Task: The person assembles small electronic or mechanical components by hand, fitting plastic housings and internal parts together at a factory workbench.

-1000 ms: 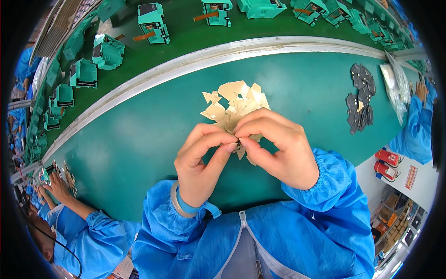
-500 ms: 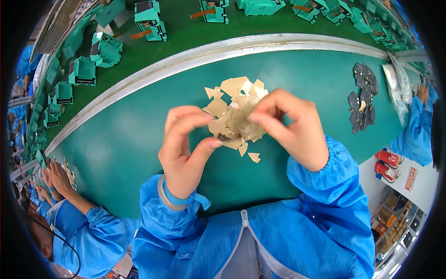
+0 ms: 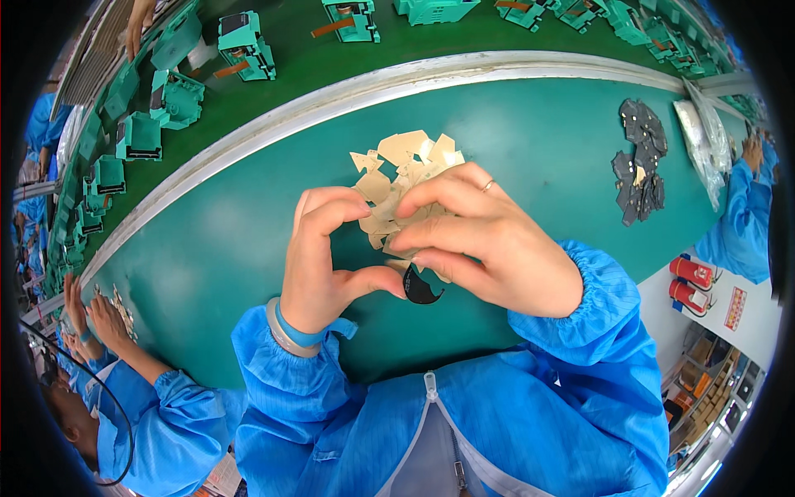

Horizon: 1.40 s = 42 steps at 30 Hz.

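Observation:
A heap of cream, thin, flat, angular pieces (image 3: pixel 403 147) lies on the green worktop under my hands. At its near side is a small black curved piece (image 3: pixel 421 287) with faint marks. My right hand (image 3: pixel 489 240) is closed on this black piece, its thumb and fingertips at the upper edge. My left hand (image 3: pixel 323 253) curves beside the heap with thumb and forefinger wide apart. Its thumb tip touches the black piece's left edge. Part of the heap is hidden behind my right fingers.
Dark flat pieces (image 3: pixel 639 161) lie to the right, by a clear plastic bag (image 3: pixel 702 153). Past a pale rail (image 3: pixel 364 81), green housings (image 3: pixel 176 99) stand on a green belt. A co-worker's hands (image 3: pixel 108 319) are at the left; another person's sleeve (image 3: pixel 737 236) is at the right.
The black piece now shows between my hands. My right hand has turned and come nearer to my left. The view has shifted slightly, and a hand appears at the upper left.

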{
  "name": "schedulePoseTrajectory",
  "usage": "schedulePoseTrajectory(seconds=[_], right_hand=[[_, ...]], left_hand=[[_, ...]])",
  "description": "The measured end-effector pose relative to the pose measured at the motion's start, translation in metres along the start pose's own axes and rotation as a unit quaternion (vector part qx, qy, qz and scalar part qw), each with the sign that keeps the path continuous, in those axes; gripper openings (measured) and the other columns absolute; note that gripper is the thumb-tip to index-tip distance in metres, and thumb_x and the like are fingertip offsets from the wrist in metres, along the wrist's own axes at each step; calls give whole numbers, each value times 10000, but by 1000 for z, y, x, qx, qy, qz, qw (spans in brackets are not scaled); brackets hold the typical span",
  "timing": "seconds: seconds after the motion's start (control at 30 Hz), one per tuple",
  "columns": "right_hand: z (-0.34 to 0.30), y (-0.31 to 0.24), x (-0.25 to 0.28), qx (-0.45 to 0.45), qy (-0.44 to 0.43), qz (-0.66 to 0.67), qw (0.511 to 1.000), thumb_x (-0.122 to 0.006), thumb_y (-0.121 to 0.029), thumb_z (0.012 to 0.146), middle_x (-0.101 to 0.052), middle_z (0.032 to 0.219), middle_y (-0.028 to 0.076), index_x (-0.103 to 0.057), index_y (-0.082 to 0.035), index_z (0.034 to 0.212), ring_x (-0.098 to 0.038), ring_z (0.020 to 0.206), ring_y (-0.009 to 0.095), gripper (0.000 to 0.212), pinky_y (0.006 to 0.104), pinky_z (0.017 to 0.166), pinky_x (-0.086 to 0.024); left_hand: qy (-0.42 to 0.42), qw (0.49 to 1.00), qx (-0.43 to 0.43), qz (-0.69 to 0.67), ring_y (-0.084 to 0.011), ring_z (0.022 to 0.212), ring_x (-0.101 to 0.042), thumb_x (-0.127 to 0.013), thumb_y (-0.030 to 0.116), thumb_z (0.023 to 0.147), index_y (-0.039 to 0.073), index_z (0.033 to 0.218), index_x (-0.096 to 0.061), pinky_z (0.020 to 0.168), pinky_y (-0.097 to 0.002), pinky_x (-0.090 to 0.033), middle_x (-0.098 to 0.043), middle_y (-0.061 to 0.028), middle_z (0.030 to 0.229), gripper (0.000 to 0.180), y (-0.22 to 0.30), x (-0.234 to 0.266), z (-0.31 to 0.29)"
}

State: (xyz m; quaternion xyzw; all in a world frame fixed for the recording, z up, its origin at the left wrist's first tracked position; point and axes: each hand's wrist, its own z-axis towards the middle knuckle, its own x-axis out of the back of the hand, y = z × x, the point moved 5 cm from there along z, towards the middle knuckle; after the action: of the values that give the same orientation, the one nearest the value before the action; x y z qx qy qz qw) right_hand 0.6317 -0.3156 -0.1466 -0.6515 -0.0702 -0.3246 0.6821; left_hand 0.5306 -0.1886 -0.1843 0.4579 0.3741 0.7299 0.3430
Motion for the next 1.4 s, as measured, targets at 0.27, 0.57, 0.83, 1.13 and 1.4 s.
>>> schedulePoseTrajectory(seconds=[0.27,0.57,0.83,1.13,1.4], right_hand=[[-2,-5,-4,-12,-12,32,999,-638,-2,684,-531,987,48,-583,-67,900,-477,967,268,232,381,820,-393],[-1,9,5,-52,40,131,989,-489,68,780,-580,828,110,-540,-26,849,-566,696,256,128,324,650,-452],[-4,5,-5,-91,-42,317,943,-581,-16,814,-605,903,66,-577,-50,1061,-576,843,183,249,289,740,-459],[-4,7,-1,-112,20,201,973,-614,-1,761,-580,778,66,-565,-44,862,-571,737,203,121,307,680,-446],[-8,15,10,-1,59,-194,979,-624,17,682,-552,831,97,-581,-50,853,-536,785,263,188,358,684,-456]], left_hand=[[0,1000,2,23,-288,901,-520,-823,363,467,73,1076,-462,774,-369,-432,-542,-109,995,765,-1,-1,-2],[-4,998,3,-64,-260,939,-510,-821,358,484,66,1086,-459,823,-352,-409,-523,-92,1011,760,0,-1,-1],[17,969,45,-242,-216,978,-483,-701,518,582,37,1103,-450,858,-334,-391,-491,-89,1031,752,1,-11,-4],[-13,961,9,-278,-222,1017,-470,-712,563,552,31,1115,-450,875,-354,-383,-462,-114,1081,818,2,-16,-3],[-35,971,10,-235,-239,1036,-464,-782,497,480,46,1129,-453,903,-363,-372,-460,-112,1105,855,-1,-12,5]])
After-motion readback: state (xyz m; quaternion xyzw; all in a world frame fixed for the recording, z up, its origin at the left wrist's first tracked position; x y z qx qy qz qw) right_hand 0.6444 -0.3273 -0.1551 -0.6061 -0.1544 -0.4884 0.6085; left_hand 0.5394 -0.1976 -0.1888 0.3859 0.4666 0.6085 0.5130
